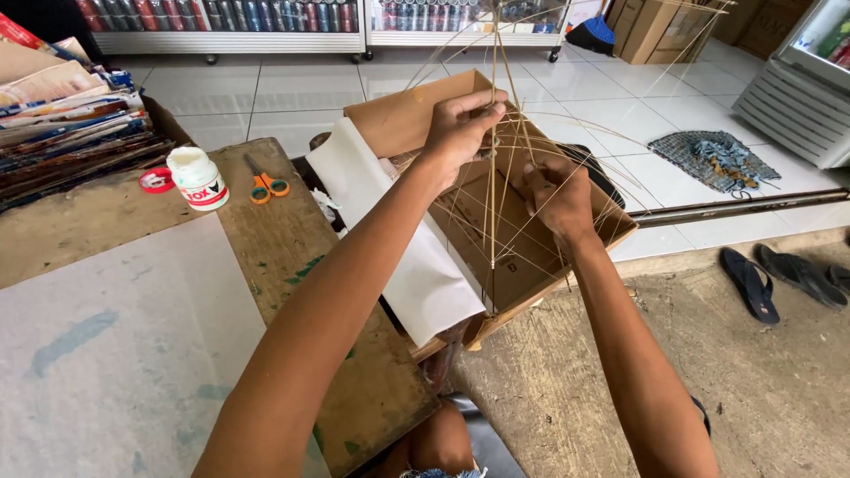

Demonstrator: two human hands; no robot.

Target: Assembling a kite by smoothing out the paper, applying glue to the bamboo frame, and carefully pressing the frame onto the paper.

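Biggest thing in shot was the desk (115, 354), a worn wooden top w/ a pale sheet over most of the left side and green paint smears along its right edge. Off that right edge sat an open cardboard box (416, 115), tilted, w/ a big white sheet of paper (390, 230) draped over its near-left wall and hanging down twd the desk edge. Floor beyond was white tile, and the nearer part on the right was rough concrete.

Back-left corner of the desk had a stack of magazines/papers (62, 115). A bit inboard from that, nr the back edge: a white glue bottle (197, 177) w/ its red lid (156, 181) lying just beside it, and orange-handled scissors (266, 186) to the right of the bottle.

Over the box, both hands were up on a bundle of thin bamboo sticks (493, 212), which stood mostly upright and fanned out above and below. Left hand (460, 128) was closed around the sticks where they crossed, fingers curled tight, higher than the other. Right hand (560, 196) was lower and to the right, fingers bent in and pinching a couple of the sticks; couldn't tell exactly how many.

Small stuff on the floor: a pair of dark flip-flops (779, 279) on the concrete at right, and a grey mat (713, 159) w/ a rag on the tile.
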